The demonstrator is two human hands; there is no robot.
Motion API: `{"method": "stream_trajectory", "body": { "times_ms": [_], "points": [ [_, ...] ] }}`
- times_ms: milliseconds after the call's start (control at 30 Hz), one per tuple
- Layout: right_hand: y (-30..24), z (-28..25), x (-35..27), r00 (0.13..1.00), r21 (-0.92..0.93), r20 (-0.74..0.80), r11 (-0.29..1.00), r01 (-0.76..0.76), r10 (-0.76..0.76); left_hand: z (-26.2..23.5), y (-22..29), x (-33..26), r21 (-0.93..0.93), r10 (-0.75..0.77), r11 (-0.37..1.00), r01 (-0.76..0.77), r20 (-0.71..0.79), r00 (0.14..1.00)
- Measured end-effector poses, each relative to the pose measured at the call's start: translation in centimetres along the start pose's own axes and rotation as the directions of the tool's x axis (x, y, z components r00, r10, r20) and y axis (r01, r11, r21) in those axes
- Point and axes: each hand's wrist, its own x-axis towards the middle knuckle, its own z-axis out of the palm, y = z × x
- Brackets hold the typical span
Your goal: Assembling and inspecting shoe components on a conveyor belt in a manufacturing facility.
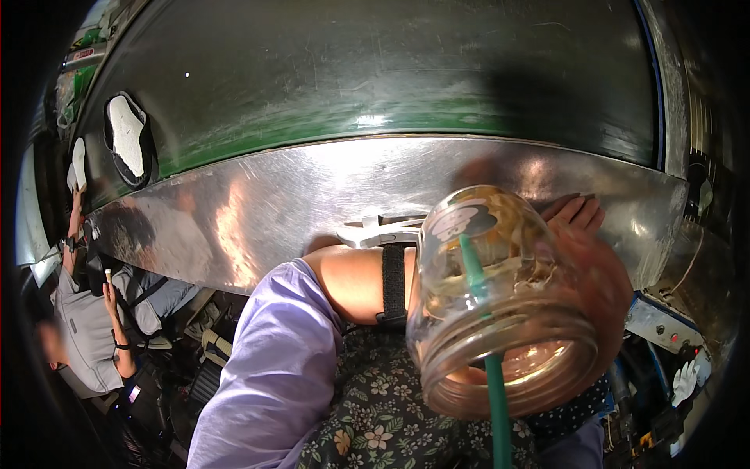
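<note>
One glass jar (500, 301), mouth toward cam, w/ a green rod (494, 375) running inside it, held up close over the steel ledge (258, 211). Right hand (590, 258) wraps round the jar's far side, gripping it. Left hand hidden behind jar, grip can't tell; black band on that forearm. Beyond: dark green conveyor belt (375, 70) w/ white pieces (127, 137); another person at far left.

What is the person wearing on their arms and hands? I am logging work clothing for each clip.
A loose lilac long sleeve is pushed up the forearm, and a black strap band wraps the arm near the wrist. The fingers showing past the glass jar are bare, with no glove. No rings or markings can be made out.
</note>
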Motion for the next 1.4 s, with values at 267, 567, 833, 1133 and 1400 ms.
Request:
{"method": "stream_trajectory", "body": {
  "times_ms": [267, 567, 833, 1133, 1400],
  "points": [
    [0.4, -1.4, 0.0, 0.995, -0.022, 0.088, 0.999, -0.039, 0.041, -0.5, 0.6, -0.3, -0.014, 0.005, 1.000, -0.005, -0.015, 1.000],
    [0.6, -1.4, 0.1, 0.995, -0.030, 0.070, 0.997, -0.069, 0.071, -0.6, 0.5, 0.1, -0.014, -0.038, 0.999, 0.037, -0.026, 0.999],
    [0.8, -1.6, 0.3, 0.992, 0.001, 0.094, 0.996, -0.088, 0.087, -0.8, 0.4, 0.3, -0.003, -0.034, 0.999, 0.034, -0.031, 0.999],
    [0.2, -2.1, 0.6, 0.988, 0.022, 0.101, 0.993, -0.116, 0.113, -0.8, 0.6, -0.1, -0.017, -0.011, 1.000, 0.010, -0.044, 0.999],
    [0.4, -1.9, -0.1, 0.986, 0.046, 0.108, 0.991, -0.130, 0.124, -0.9, 0.8, -0.3, -0.015, -0.018, 1.000, 0.017, -0.047, 0.999]
  ]
}}
